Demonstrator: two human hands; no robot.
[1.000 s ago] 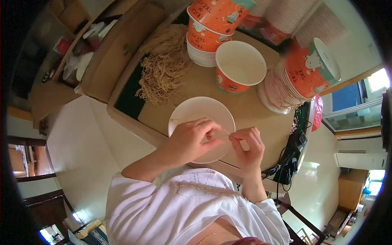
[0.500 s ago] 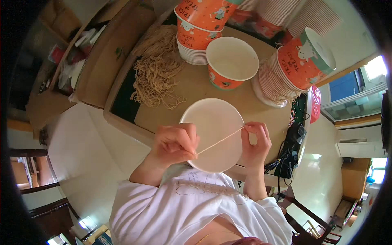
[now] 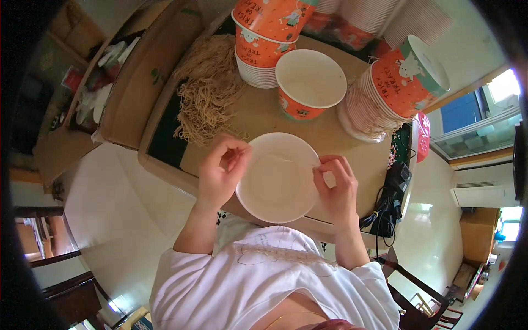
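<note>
A white-lined paper tub lies with its round mouth facing up at the near edge of the table, between my hands. My left hand is closed in a pinch by the tub's left rim, its fingertips slightly smeared. At the right rim, my right hand pinches thumb to forefinger. Between the two runs a thin pale string, faint against the white inside. Further back lies a heap of loose beige strings, and an orange paper tub stands open beside it.
Stacked orange tubs rise behind the strings. Another stack leans at the right, with strings draped near its base. A cardboard box borders the left side. Black cables and an adapter lie at the table's right edge.
My left hand has risen away from me and slightly left. My right hand has shifted a little left. The string, taut and slanting before, now shows only faintly; the tub has moved slightly left.
</note>
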